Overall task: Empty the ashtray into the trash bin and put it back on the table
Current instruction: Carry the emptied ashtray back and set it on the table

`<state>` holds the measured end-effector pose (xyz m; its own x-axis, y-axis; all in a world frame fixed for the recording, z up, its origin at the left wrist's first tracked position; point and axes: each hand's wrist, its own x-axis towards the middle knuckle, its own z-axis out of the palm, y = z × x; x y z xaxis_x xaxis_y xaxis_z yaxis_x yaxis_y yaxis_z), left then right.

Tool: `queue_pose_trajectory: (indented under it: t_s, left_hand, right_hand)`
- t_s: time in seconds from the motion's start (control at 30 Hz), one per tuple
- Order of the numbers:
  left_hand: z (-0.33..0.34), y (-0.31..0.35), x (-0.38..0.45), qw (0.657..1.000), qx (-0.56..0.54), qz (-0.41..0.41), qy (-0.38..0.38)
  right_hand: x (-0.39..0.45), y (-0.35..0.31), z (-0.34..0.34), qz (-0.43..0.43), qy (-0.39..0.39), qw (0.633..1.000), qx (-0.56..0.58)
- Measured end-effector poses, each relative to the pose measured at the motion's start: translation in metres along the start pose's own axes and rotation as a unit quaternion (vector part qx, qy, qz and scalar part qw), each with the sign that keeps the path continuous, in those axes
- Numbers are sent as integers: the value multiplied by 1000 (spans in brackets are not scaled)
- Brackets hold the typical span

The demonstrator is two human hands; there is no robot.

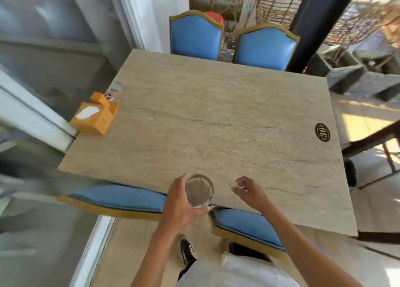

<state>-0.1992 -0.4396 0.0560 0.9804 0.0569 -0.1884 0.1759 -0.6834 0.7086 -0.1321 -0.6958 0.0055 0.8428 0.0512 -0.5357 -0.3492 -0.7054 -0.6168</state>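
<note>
A round clear glass ashtray [199, 190], greyish with ash residue inside, is gripped from the left side by my left hand [180, 202]. It is upright over the near edge of the beige stone-look table [216, 118]. To the right, my right hand [247, 189] hovers above the tabletop with its fingers loosely curled and nothing in it. No trash bin is in view.
An orange tissue box [94, 117] and a small round badge [108, 96] sit at the table's left edge. A black oval "30" label [322, 131] marks its right side. Blue chairs stand at the far side [195, 37], [266, 46] and near side [121, 198], [246, 224].
</note>
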Motion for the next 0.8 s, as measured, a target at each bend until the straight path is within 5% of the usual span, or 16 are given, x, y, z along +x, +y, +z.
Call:
queue_pose_trajectory:
  t_s: [0.4, 0.8]
  left_hand:
    - [6, -34, 102, 988, 90, 25, -120]
    - [52, -30, 216, 984, 134, -13, -117]
  right_hand:
    - [69, -29, 41, 62, 6, 993, -97]
    - [149, -36, 39, 75, 17, 980, -184]
